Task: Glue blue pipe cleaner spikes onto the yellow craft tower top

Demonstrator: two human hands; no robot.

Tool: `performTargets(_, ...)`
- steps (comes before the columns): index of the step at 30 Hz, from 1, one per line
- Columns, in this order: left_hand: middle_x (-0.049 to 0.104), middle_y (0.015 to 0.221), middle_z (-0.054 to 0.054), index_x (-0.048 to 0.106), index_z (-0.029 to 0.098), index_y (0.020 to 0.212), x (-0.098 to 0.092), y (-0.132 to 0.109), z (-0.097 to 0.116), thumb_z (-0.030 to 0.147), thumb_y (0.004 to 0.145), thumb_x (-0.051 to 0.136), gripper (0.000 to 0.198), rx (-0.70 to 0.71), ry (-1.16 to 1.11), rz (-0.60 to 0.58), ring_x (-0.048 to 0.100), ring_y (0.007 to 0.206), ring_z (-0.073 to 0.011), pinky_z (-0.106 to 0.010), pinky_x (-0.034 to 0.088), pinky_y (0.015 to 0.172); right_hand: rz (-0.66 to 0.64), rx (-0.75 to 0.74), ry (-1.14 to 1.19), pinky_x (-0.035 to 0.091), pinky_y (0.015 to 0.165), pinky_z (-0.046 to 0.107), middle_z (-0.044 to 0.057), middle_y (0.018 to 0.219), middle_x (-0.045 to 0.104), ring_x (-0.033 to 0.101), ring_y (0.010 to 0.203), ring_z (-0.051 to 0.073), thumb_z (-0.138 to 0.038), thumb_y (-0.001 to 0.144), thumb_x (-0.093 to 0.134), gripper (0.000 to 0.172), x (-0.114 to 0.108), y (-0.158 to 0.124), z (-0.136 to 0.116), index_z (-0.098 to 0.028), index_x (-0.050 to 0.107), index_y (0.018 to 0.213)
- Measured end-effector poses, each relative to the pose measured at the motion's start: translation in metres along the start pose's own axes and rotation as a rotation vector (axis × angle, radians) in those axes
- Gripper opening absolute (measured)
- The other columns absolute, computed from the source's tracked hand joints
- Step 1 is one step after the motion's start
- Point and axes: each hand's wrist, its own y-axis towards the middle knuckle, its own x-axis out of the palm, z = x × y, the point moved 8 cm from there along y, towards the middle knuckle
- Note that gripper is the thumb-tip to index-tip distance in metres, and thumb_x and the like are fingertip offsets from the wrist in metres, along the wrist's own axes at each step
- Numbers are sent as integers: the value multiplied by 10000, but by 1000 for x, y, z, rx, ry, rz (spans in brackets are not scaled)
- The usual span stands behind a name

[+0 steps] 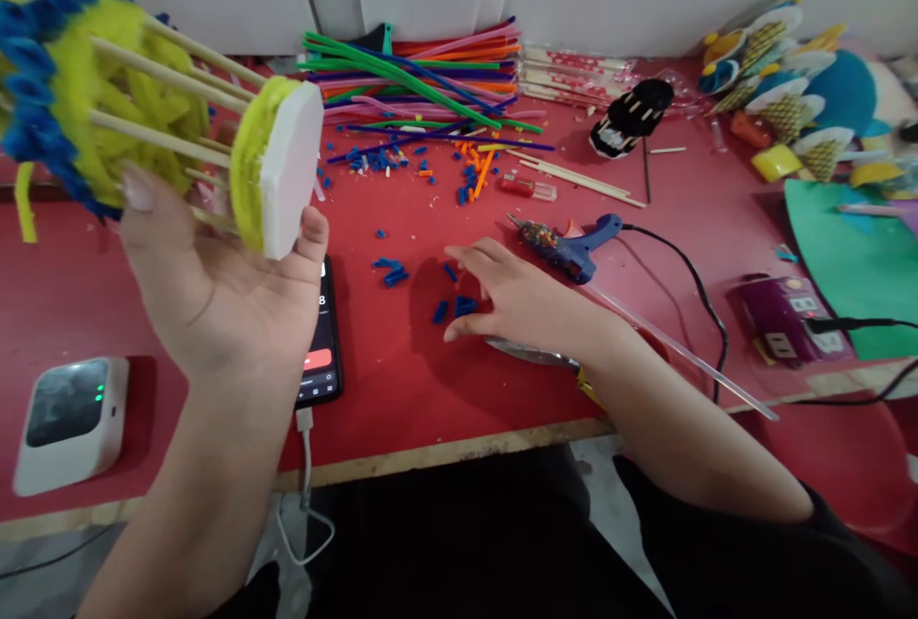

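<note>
In my left hand (222, 303) is a tilted craft model (162, 126) of wooden sticks between fuzzy yellow pipe-cleaner rings, with a blue looped edge at the upper left. Its white base (294, 174) faces right, and my fingers are wrapped behind it. My right hand (502, 289) hovers low over the red table with thumb and fingers apart, nothing visible between them. Small blue cut pieces (465, 306) lie between its thumb and fingers, with more blue bits (391, 270) just to the left. A pair of scissors (531, 351) lies partly hidden under my right wrist.
A blue glue gun (566, 246) with a black cord lies beyond my right forearm. Colourful pipe cleaners (416, 74) are heaped at the back, near a black model (631, 117). A phone (322, 342), a white device (72, 423) and a purple power block (793, 318) sit nearer.
</note>
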Motion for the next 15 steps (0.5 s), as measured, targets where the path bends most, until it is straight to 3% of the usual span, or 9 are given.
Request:
performTargets(2, 735, 1033, 83, 678, 246, 981, -1, 2, 2, 468, 969, 706, 223, 33, -46, 27, 692, 1001, -129, -213, 623, 757, -29, -4, -66, 531, 1146, 539, 168, 1444, 603, 657, 1319, 355, -407, 862, 824, 765, 3, -1, -7, -208, 495, 1523)
performTargets(8, 740, 1092, 21, 678, 237, 894, 5, -2, -8, 442, 864, 821, 252, -41, -60, -20, 665, 1034, -166, -230, 636, 718, -48, 46, -140, 523, 1154, 548, 232, 1463, 611, 639, 1341, 386, -343, 923, 742, 669, -11, -4, -25, -103, 507, 1502)
performTargets(12, 777, 1094, -5, 710, 235, 890, 8, -9, -16, 450, 805, 877, 286, -85, -66, -43, 683, 1045, -199, -245, 638, 681, 133, 7, 140, 490, 1200, 545, 201, 1529, 587, 566, 1442, 364, -451, 860, 822, 794, -34, 6, -31, -154, 472, 1508)
performTargets(15, 799, 1056, 0, 739, 236, 889, 8, -12, -21, 462, 713, 949, 355, -111, -81, -60, 714, 974, -203, -259, 649, 660, 128, -103, 492, 489, 1203, 506, 176, 1582, 548, 508, 1504, 315, -480, 781, 881, 949, -23, 23, -36, -208, 379, 1538)
